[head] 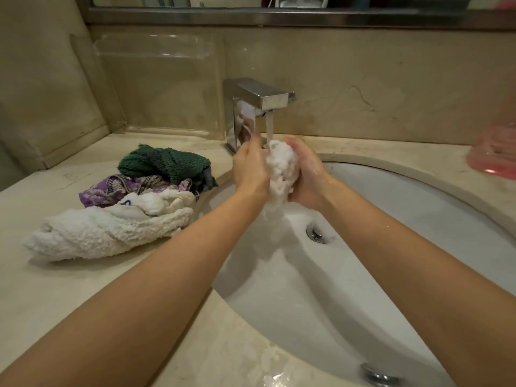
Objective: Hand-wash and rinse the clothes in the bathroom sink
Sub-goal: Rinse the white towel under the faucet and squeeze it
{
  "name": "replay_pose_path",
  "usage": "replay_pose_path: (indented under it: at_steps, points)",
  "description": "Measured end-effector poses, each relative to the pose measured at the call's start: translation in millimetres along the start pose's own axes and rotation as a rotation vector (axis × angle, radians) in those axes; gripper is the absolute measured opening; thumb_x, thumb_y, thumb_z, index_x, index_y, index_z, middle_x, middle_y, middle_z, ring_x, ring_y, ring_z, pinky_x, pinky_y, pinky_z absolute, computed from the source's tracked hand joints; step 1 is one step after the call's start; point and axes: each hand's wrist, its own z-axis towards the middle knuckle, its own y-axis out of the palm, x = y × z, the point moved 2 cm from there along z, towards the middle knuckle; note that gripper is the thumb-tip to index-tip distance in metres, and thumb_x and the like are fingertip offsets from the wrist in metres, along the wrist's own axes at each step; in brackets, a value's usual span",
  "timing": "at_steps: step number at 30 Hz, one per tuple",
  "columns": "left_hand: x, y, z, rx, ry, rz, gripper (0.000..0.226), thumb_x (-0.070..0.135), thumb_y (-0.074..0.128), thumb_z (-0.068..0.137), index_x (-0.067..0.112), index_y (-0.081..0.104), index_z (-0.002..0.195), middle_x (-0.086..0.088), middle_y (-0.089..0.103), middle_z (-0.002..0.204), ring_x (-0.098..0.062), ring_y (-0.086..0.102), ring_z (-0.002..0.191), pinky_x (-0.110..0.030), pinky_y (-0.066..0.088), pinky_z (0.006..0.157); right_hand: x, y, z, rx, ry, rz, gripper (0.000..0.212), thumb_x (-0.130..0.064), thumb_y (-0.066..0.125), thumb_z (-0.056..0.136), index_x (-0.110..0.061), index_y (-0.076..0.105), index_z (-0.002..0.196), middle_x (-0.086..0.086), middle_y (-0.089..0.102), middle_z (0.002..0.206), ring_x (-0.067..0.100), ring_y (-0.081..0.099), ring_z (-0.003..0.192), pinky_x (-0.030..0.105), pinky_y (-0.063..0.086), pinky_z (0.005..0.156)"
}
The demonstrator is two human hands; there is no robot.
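A bunched white cloth [280, 169] is held between both hands over the white sink [418, 213], right under the running water from the steel faucet [261, 100]. My left hand [248, 166] presses its left side and my right hand [305, 174] grips its right side, fingers curled round it. Water streams off the cloth toward the drain [315, 233]. On the counter to the left lie a twisted white towel [109, 230], a purple patterned cloth [111, 188] and a dark green towel [164, 162].
The beige stone counter [42, 289] surrounds the sink. A pink object [494, 155], blurred, sits at the far right. A clear plastic shelf [150, 51] hangs on the wall at the back left. A metal overflow fitting [379, 374] shows at the sink's near rim.
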Motion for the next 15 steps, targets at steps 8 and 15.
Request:
replay_pose_path:
  at_steps: [8,15]
  points:
    - [-11.1,1.6,6.1,-0.345,-0.340,0.039,0.090,0.060,0.086,0.052,0.016,0.060,0.126,-0.004,0.075,0.103,-0.020,0.073,0.090,-0.038,0.056,0.089,-2.5,-2.9,-1.5,-0.021,-0.047,0.224,0.084,-0.071,0.017,0.093,-0.002,0.063,0.110,0.019,0.068,0.111,0.029,0.067,0.101,0.038,0.053,0.088]
    - [-16.3,4.4,12.5,-0.311,-0.320,-0.166,0.076,0.043,0.085,0.050,0.013,0.067,0.117,-0.011,0.074,0.104,-0.028,0.072,0.094,-0.045,0.053,0.095,-25.3,-6.1,10.1,0.202,-0.125,-0.232,0.047,-0.043,0.028,0.104,-0.011,0.061,0.116,0.010,0.066,0.113,0.022,0.064,0.100,0.031,0.050,0.080]
